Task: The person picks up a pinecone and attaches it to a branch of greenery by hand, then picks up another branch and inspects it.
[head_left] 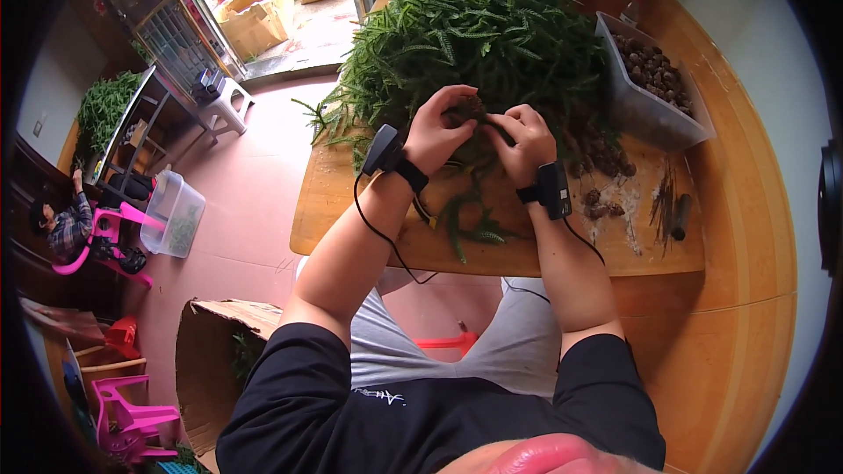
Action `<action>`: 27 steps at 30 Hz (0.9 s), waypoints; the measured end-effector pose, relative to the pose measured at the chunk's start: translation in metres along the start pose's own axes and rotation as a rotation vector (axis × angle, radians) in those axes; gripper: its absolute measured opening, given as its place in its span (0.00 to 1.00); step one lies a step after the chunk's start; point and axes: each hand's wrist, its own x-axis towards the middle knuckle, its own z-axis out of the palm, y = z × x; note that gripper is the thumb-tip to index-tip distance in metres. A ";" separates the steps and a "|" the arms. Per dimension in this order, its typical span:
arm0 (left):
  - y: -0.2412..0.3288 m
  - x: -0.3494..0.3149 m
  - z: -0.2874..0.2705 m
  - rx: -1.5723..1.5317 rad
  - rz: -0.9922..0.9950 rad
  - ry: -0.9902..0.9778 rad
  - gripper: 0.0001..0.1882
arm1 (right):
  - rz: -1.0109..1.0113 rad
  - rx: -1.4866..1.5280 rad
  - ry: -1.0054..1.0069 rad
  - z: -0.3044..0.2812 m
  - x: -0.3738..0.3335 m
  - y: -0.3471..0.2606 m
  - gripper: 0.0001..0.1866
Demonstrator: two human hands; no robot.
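Above the near part of the wooden table (338, 224), my two hands meet in front of a large heap of green fir-like sprigs (483, 26). The fingers of my left hand (436, 133) curl around a brown pine cone (471, 106). My right hand (524, 142) is closed in a pinch right beside the cone, thumb towards it; what lies between those fingers is too small to tell. Under my wrists lie a few loose green sprigs (461, 224). More pine cones (606, 162) are scattered to the right of my right hand.
A clear plastic bin (654, 127) full of pine cones stands at the table's back right. Thin sticks and a dark cylinder (680, 217) lie at the right. An open cardboard box (200, 369) is at my left. Another person (70, 228) sits far left near a plastic tub (180, 219).
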 end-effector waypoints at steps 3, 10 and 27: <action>0.000 0.002 0.000 -0.019 -0.017 -0.007 0.26 | -0.006 -0.006 -0.015 0.001 0.001 0.000 0.09; 0.000 0.002 -0.006 0.031 -0.062 -0.031 0.27 | -0.019 -0.029 -0.011 0.001 0.001 -0.001 0.07; 0.003 0.002 -0.004 -0.085 -0.183 0.010 0.27 | 0.021 -0.005 0.024 0.004 0.003 -0.004 0.06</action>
